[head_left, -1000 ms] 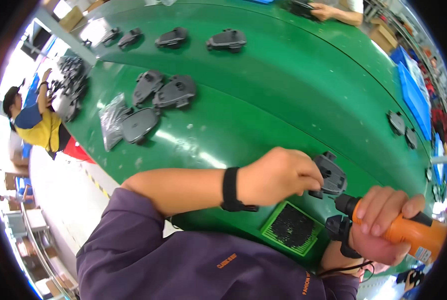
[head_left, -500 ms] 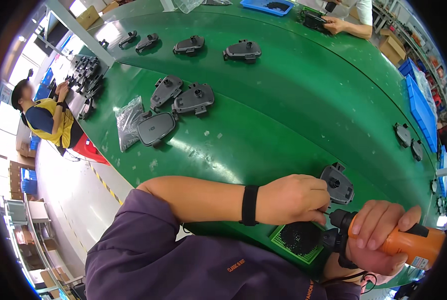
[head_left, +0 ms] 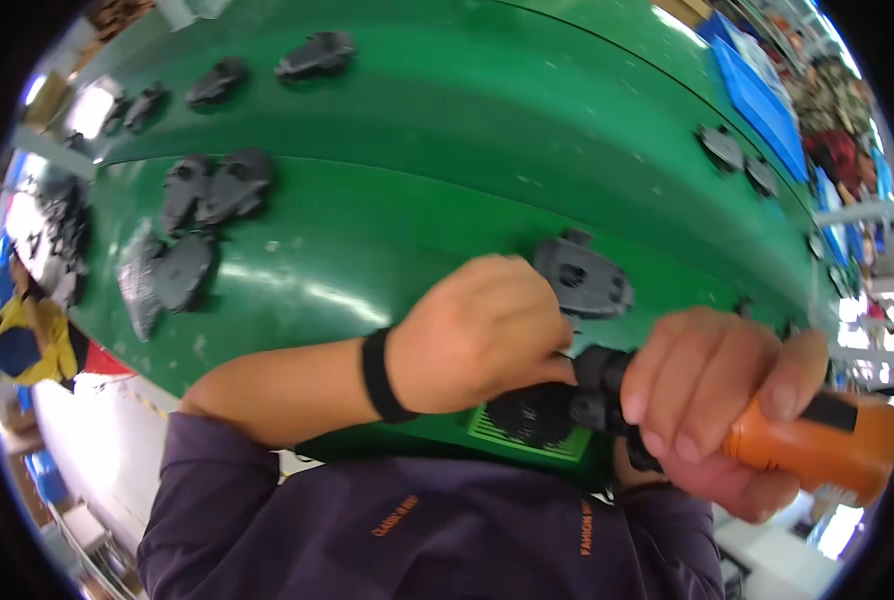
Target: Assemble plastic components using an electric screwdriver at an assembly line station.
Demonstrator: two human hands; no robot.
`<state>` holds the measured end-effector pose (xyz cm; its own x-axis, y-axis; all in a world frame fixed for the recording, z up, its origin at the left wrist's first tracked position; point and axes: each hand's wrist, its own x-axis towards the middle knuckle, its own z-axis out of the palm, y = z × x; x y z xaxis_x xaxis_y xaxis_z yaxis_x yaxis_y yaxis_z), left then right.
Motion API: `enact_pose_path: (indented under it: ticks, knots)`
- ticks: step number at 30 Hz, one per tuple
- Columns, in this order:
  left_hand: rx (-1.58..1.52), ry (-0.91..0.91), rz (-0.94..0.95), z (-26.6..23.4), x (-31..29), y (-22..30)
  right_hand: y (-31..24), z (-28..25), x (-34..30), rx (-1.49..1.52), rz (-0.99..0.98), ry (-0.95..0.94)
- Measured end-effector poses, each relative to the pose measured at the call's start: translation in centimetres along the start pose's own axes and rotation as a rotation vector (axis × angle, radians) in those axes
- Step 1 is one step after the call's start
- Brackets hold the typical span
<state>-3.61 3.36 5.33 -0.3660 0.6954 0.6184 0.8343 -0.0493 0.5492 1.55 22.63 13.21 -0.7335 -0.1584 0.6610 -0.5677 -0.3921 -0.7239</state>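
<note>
My right hand [head_left: 712, 400] is wrapped round an orange and black electric screwdriver [head_left: 817, 440], its black head pointing left. My left hand [head_left: 479, 335], with a black band on its wrist, is closed in a pinch at the tool's tip. Whatever lies between those fingertips is hidden or too small to make out. Just beyond the hands a dark grey plastic housing [head_left: 579, 275] rests on the green table. Below the left fingers is a bright green tray [head_left: 527, 447] of small black pieces, partly covered by the tool head.
Grey housings [head_left: 235, 185] sit in a group at the left beside a clear plastic bag [head_left: 140, 280]. Several more form a row [head_left: 317, 55] at the far left. Others [head_left: 722, 148] lie at the right near a blue tray [head_left: 757, 105]. A person in a yellow vest [head_left: 32, 340] is at the left edge.
The view has turned, so the table's things appear farther left and higher. Both hands keep together at the screwdriver's tip. The co-worker at the top right has left the picture.
</note>
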Motion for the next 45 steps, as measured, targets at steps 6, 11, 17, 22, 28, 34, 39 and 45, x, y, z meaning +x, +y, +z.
enact_pose_path:
  ticks: [6, 11, 17, 22, 28, 34, 39, 45]
  knots:
    - [-0.088, -0.085, -0.533, 1.2, 0.2, -2.1, 1.0, -2.0, -0.4, -0.057, 0.070, 0.079]
    - [-0.192, -0.051, -0.514, 2.4, 0.3, -3.6, 2.7, -2.0, -0.7, -0.094, 0.128, 0.097]
    - [-0.213, -0.090, -0.542, 2.7, 0.4, -4.2, 3.4, -2.4, -0.5, -0.120, 0.105, -0.006]
    - [-0.208, -0.078, -0.539, 2.7, 0.4, -4.1, 3.5, -2.1, -0.6, -0.162, 0.125, 0.001]
    - [-0.181, -0.070, -0.537, 2.8, 0.4, -3.9, 3.9, -1.3, -1.0, -0.210, 0.194, 0.056]
    - [-0.143, -0.085, -0.492, 2.4, 0.6, -3.8, 4.3, -1.5, -1.1, -0.159, 0.179, -0.003]
    - [-0.131, -0.043, -0.468, 2.5, 0.6, -3.5, 4.4, -0.9, -1.5, -0.168, 0.143, 0.038]
    - [-0.105, -0.059, -0.472, 2.6, 0.6, -3.4, 3.9, -0.5, -2.0, -0.124, 0.210, 0.133]
